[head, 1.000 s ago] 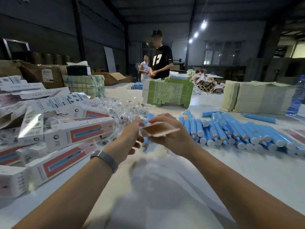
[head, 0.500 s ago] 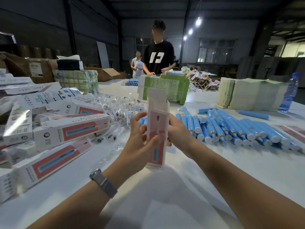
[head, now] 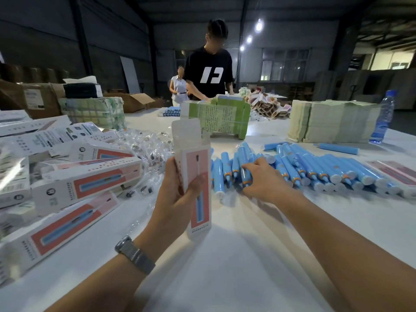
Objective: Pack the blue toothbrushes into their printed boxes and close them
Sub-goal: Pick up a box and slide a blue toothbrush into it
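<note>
Single head-worn view, forward and down, close over the white table [head: 225,266].

A water bottle [head: 382,115] stands at the white counter's [head: 225,266] far right beside stacked paper bundles [head: 333,122]. Cardboard cartons [head: 33,97] sit far left; two people [head: 210,70] stand behind.

Warehouse packing floor: stacked cartons [head: 33,97], bundled flat boxes [head: 333,122], bare rafters.

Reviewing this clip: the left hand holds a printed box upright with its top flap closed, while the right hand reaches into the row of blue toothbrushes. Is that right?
Not quite. The head view shows the printed box in the left hand with its top flap open and standing up, not closed. The rest holds: the box is upright and the right hand reaches into the blue toothbrushes.
</note>
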Motion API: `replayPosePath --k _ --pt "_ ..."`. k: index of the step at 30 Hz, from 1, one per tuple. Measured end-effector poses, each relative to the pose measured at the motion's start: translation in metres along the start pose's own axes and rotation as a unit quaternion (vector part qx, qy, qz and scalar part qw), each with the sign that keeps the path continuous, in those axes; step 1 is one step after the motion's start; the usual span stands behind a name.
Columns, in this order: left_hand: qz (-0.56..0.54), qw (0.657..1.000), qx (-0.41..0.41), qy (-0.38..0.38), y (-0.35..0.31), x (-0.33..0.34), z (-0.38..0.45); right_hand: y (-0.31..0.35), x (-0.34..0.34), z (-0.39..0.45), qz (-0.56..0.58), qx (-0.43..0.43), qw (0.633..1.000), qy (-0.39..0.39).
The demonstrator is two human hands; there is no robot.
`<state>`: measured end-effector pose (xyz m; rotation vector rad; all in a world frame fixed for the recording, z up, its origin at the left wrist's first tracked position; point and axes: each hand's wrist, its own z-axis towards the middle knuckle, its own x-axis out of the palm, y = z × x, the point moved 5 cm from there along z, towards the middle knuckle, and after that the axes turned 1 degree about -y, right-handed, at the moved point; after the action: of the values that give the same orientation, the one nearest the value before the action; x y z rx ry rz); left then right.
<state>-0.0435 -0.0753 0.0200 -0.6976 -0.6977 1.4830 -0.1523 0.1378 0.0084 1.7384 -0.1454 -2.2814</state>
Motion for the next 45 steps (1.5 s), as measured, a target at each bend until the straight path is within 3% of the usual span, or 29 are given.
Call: replayPosePath --k 5,10,13,16,18,22,25,32,38,45 --pt "0.002 1.0 0.0 -0.006 0.002 -0.002 0.002 0.003 -0.001 -0.002 -0.042 -0.021 0.998 -0.031" --pt "0.005 1.0 0.002 -0.01 0.002 -0.003 0.001 0.004 -0.019 -0.004 -0.036 -0.026 0.986 -0.163" --pt "0.012 1.0 -0.003 -0.004 0.002 -0.003 0.002 0.004 -0.039 -0.006 0.044 -0.059 0.96 -0.27" --pt "0.062 0.998 0.013 0.011 -0.001 -0.01 0.005 0.002 -0.073 -0.014 0.173 -0.077 0.91 -0.368" --pt "0.125 0.991 0.034 0.026 -0.005 -0.02 0.008 -0.002 -0.096 -0.018 0.278 -0.056 0.875 -0.394" --pt "0.197 0.978 0.056 0.028 -0.008 -0.036 0.012 0.014 -0.134 -0.029 0.552 -0.062 0.751 -0.356" --pt "0.213 0.974 0.071 0.019 -0.009 -0.039 0.013 0.03 -0.15 -0.039 0.621 -0.08 0.7 -0.344" --pt "0.25 0.963 0.104 0.021 -0.016 -0.033 0.01 0.031 -0.161 -0.05 0.607 -0.086 0.701 -0.365" --pt "0.265 0.954 0.133 0.043 -0.02 -0.027 0.008 0.054 -0.167 -0.059 0.461 -0.133 0.785 -0.392" --pt "0.252 0.956 0.133 0.068 -0.021 -0.025 0.007 0.073 -0.193 -0.082 0.337 -0.205 0.793 -0.464"
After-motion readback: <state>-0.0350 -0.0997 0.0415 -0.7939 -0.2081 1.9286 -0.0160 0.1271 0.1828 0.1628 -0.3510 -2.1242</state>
